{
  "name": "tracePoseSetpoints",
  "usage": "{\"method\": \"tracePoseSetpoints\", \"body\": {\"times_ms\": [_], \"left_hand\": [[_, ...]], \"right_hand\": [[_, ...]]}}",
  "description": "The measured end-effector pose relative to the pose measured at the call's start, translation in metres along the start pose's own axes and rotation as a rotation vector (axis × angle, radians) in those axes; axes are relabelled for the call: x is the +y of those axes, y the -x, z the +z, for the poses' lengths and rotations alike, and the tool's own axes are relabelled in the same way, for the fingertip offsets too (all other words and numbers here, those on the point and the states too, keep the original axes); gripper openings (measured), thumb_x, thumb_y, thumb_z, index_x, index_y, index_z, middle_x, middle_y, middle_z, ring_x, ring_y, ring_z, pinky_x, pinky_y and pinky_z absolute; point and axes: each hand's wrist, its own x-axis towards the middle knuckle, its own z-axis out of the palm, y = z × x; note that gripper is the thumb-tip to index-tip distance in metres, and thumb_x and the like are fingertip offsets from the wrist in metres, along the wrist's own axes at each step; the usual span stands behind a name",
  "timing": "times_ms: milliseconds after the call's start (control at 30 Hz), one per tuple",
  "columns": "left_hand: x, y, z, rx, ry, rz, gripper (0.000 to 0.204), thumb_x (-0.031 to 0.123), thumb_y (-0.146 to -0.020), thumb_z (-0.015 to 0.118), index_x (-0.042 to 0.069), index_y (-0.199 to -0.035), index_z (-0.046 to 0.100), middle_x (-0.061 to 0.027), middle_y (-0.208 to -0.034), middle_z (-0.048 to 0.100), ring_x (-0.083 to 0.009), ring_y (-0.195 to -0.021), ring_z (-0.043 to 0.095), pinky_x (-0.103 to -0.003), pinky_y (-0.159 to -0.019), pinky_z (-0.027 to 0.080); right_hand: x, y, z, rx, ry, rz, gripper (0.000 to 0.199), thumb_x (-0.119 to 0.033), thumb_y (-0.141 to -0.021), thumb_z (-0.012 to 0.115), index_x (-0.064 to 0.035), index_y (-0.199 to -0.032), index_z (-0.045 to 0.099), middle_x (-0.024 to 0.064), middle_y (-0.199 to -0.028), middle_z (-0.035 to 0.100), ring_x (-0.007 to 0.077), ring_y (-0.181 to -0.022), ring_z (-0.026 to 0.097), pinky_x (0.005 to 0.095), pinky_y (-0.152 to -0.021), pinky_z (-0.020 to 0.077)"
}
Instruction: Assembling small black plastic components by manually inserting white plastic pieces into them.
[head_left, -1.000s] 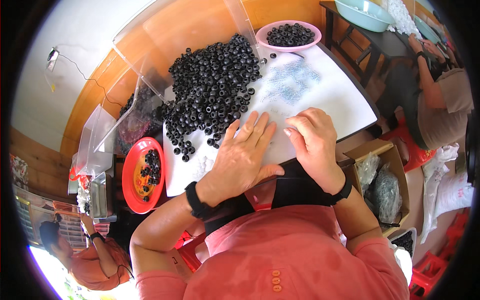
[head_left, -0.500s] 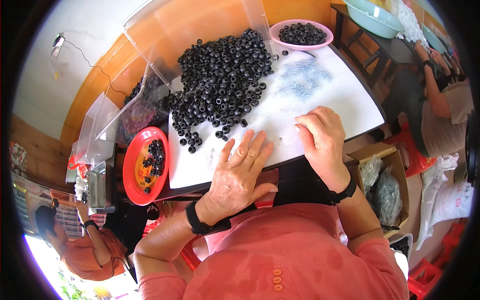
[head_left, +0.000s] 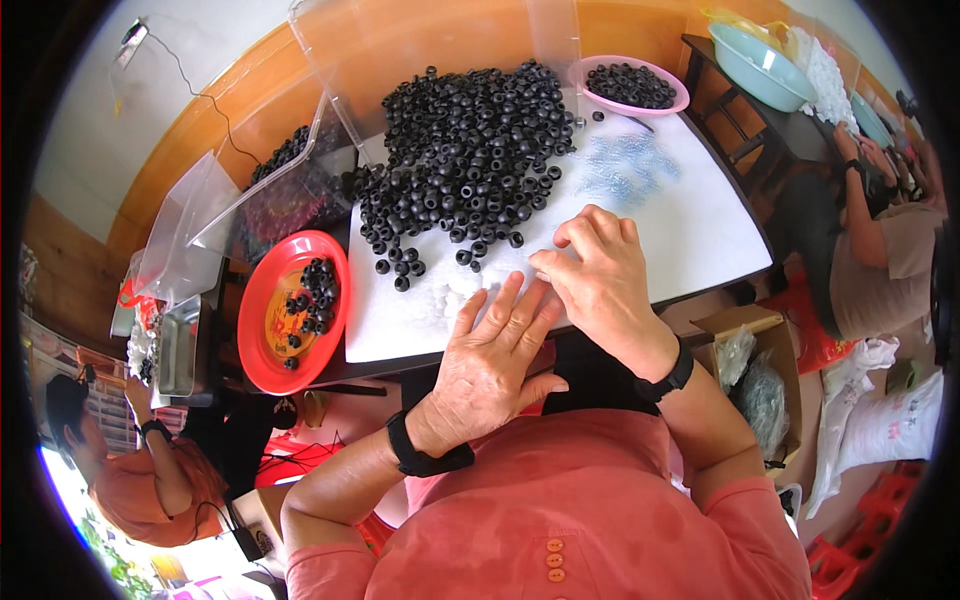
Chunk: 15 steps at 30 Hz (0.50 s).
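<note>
My left hand (head_left: 495, 350) lies palm down at the near edge of the white work surface (head_left: 705, 240), fingers stretched out. Beside its fingertips is my right hand (head_left: 598, 268), with fingers bent and thumb and forefinger drawn together; whatever they may pinch is too small to make out. Small white bits (head_left: 452, 297) lie by the left fingers. Beyond both hands rises a big heap of round black beads with holes (head_left: 465, 150), a few strays at its near side. Tiny pale-blue transparent pieces (head_left: 625, 165) are spread right of the heap.
A red oval plate (head_left: 258, 358) with black beads stands left; a pink bowl (head_left: 680, 98) of beads stands back right. Transparent plastic panels (head_left: 335, 135) rise behind the heap. An open carton (head_left: 790, 345) holds plastic bags at right. Other people (head_left: 150, 500) work on both sides.
My right hand has moved left, up to the left hand's fingertips. The left hand stays flat; the whole view has shifted slightly.
</note>
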Motion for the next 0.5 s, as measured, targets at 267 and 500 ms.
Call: {"method": "tracePoseSetpoints", "body": {"times_ms": [267,500], "left_hand": [[-0.016,0.036,-0.018,0.219,0.128,-0.068,0.051,0.029,-0.080,0.078,0.002,-0.121,0.065,-0.0172,-0.130,0.063,-0.0407,-0.126,0.054,-0.052,-0.103,0.042],[-0.044,0.029,-0.022,0.543,0.096,-0.293,0.024,-0.001,-0.076,0.073,0.001,-0.099,0.068,-0.0128,-0.097,0.064,-0.0328,-0.093,0.058,-0.042,-0.081,0.048]], "right_hand": [[0.000,-0.003,-0.001,-0.082,0.019,-0.094,0.012,-0.011,-0.073,0.068,-0.0105,-0.085,0.070,0.0047,-0.093,0.055,0.0271,-0.100,0.052,0.0422,-0.083,0.0372],[-0.003,-0.010,0.001,-0.119,0.080,-0.036,0.005,-0.007,-0.072,0.067,-0.0058,-0.077,0.067,0.0056,-0.093,0.057,0.0275,-0.103,0.052,0.0418,-0.083,0.0372]]}}
